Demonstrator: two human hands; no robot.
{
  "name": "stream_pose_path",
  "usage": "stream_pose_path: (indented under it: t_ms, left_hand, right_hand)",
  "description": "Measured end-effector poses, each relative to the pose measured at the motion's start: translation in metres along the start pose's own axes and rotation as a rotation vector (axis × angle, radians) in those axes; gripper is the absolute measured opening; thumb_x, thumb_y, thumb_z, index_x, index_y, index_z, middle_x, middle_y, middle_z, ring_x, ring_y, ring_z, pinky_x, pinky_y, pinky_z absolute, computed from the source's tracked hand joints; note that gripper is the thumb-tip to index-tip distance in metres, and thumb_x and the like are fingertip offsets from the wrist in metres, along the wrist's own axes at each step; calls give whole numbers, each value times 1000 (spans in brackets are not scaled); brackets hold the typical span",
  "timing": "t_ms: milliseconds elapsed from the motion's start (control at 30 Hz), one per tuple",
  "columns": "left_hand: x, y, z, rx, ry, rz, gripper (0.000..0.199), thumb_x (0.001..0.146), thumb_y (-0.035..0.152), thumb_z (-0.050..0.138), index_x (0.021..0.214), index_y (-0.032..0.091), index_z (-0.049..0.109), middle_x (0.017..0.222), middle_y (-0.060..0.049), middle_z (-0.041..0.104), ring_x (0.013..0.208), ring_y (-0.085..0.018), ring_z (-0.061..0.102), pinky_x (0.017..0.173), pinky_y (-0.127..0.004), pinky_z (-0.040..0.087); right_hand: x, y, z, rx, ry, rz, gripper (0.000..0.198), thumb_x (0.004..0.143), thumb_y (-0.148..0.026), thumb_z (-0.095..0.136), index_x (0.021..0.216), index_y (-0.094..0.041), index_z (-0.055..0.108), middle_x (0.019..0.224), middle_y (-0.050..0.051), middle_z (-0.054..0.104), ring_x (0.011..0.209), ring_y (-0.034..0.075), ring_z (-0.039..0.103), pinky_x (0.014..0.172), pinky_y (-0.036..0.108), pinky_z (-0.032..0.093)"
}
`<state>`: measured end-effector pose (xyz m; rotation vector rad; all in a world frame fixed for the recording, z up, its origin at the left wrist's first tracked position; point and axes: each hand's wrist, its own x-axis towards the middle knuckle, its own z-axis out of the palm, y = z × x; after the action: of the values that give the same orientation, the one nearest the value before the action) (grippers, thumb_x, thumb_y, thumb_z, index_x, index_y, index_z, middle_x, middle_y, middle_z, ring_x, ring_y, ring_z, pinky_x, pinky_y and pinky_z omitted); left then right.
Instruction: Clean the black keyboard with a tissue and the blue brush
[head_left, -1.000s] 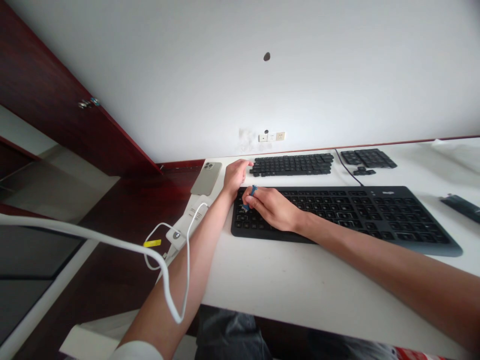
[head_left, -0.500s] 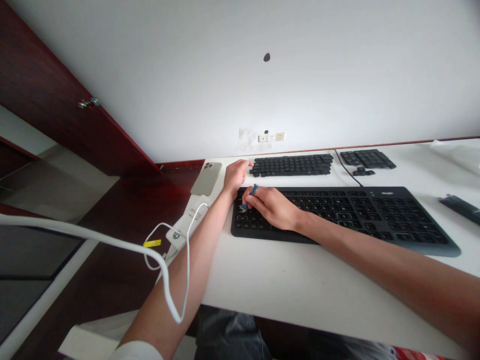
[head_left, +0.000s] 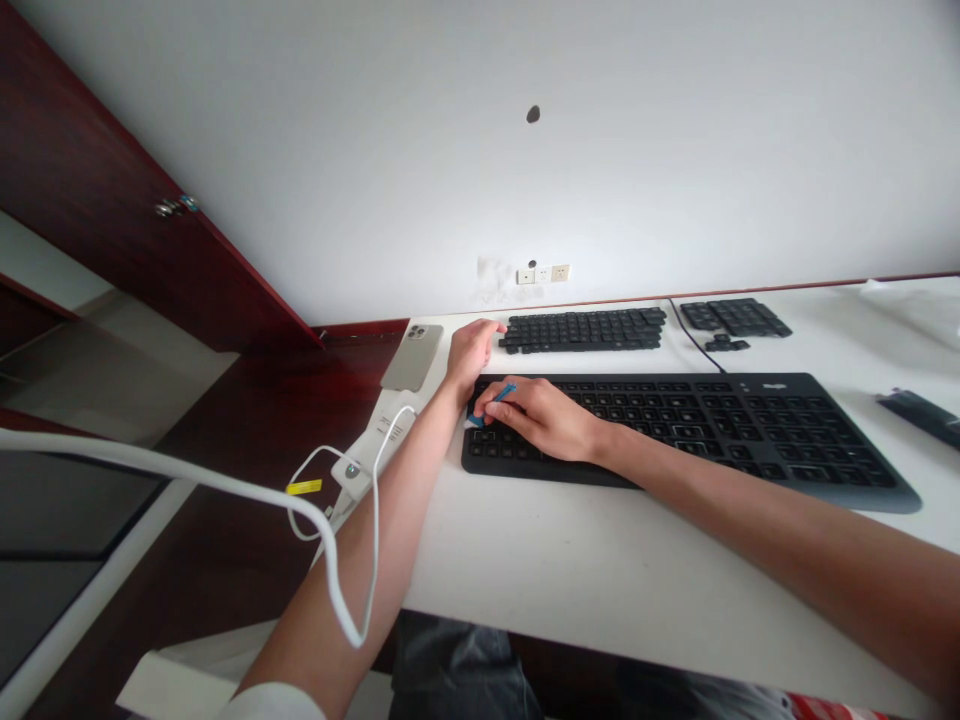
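Observation:
My right hand (head_left: 551, 418) is closed around a small blue brush (head_left: 504, 392), its pale bristle end low against the left end of a black keyboard (head_left: 645, 400). The keyboard has its keycaps off, so sockets show in rows. My left hand (head_left: 471, 350) rests at the keyboard's back left corner, fingers partly stretched towards the right and holding nothing visible. Its fingertips are close to a block of loose black keycaps (head_left: 585, 330) laid out in rows behind the keyboard. My right hand covers part of the keyboard's left side.
More keycaps (head_left: 739, 318) lie at the back right, beyond the keyboard's cable (head_left: 694, 340). A phone (head_left: 412, 357) and a white power strip (head_left: 382, 435) sit along the table's left edge. A white cable (head_left: 330, 545) crosses before my left forearm. A dark object (head_left: 922, 415) lies right.
The brush in my right hand has shifted slightly left and down towards the keyboard's left edge, with its handle tilted lower. My left hand has stayed in place.

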<state>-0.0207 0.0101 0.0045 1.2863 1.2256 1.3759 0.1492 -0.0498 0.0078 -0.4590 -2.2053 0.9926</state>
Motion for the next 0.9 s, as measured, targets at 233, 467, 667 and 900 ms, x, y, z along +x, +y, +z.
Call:
stream_pose_path:
  t_ms: [233, 467, 667, 900]
  left_hand:
    - [-2, 2, 0, 25, 1, 23, 18, 92, 29, 64, 78, 18, 67, 58, 6, 34, 54, -9, 30, 53, -27, 26]
    - [-2, 3, 1, 18, 7, 3, 17, 92, 28, 64, 78, 18, 69, 58, 6, 33, 54, -9, 29, 53, -26, 25]
    - [-6, 9, 2, 39, 3, 14, 18, 93, 25, 63, 78, 18, 69, 59, 5, 35, 55, -10, 29, 53, -26, 25]
    - [-6, 8, 1, 57, -2, 16, 18, 94, 26, 63, 78, 18, 68, 60, 5, 34, 55, -10, 31, 54, -26, 27]
  right_hand:
    - [1, -1, 0, 19, -60, -1, 32, 114, -33, 52, 105, -17, 78, 107, 9, 82, 96, 20, 77, 91, 33, 58]
    - [0, -2, 0, 17, -26, 32, 30, 113, -33, 56, 106, -18, 81, 107, 8, 83, 94, 19, 78, 88, 32, 59]
    - [0, -2, 0, 86, -26, 49, 31, 113, -34, 57, 105, -18, 82, 106, 8, 83, 94, 19, 78, 89, 32, 61]
    - [1, -1, -1, 164, -67, 38, 37, 114, -39, 56, 99, -17, 81, 105, 10, 82, 93, 20, 78, 90, 34, 61]
